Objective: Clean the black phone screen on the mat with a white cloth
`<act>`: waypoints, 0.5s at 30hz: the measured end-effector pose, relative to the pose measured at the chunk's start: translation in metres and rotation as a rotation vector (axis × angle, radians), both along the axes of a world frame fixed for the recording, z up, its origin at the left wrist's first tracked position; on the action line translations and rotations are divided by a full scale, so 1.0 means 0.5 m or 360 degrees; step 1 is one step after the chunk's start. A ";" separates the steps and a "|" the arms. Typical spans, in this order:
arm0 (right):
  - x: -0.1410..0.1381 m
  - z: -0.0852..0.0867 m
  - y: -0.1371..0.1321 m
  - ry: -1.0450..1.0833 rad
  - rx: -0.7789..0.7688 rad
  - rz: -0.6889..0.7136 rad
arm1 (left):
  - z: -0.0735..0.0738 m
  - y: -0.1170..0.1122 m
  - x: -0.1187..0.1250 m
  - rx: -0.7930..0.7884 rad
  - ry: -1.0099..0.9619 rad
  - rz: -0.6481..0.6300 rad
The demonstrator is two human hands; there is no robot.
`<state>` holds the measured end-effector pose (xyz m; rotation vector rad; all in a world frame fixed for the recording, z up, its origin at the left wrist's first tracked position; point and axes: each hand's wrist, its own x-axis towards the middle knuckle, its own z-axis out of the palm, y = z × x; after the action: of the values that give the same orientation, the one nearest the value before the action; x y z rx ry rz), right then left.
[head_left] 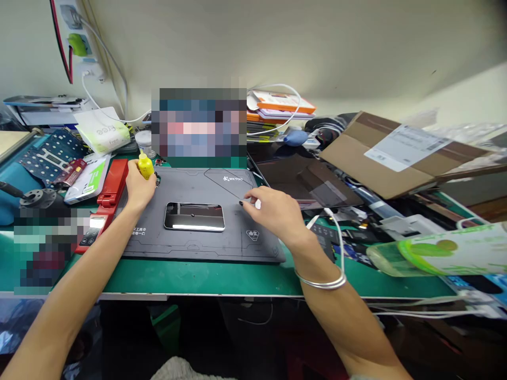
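My left hand (141,182) is closed round a small yellow squeeze bottle (146,165) with a pointed nozzle, at the upper left of a dark grey work mat (158,245). Lying flat near the mat's middle is a smartphone (194,216), its glossy dark face up and its edge silvery. To its right, my right hand (275,211) hovers low over the mat with thumb and fingers pinched together. Something small and dark shows at the fingertips and a bit of white lies between the fingers; I cannot make out what either is. Neither hand touches the phone.
Left of the mat lie a red folding device (113,184) and a white-green box (89,178). At the right are a large dark glossy panel (293,166), an opened cardboard box (396,153), a green-white pack (455,248) and a white cable (338,232). A pixelated area covers the back middle.
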<state>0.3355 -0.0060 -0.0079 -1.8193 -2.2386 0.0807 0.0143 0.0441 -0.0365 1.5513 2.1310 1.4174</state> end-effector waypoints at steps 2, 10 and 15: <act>0.012 0.010 -0.003 -0.0097 -0.0045 -0.0102 | -0.010 0.010 -0.008 -0.0024 0.0011 0.0058; 0.032 0.016 -0.002 -0.0443 -0.0347 -0.0281 | -0.018 0.019 -0.022 -0.0050 0.0188 0.0049; 0.028 0.004 0.012 -0.0471 -0.0328 -0.0295 | -0.019 0.024 -0.027 -0.0066 0.0177 0.0092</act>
<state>0.3496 -0.0003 -0.0059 -2.2730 -2.3100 0.0077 0.0007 0.0558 -0.0462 1.6014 2.2706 1.3240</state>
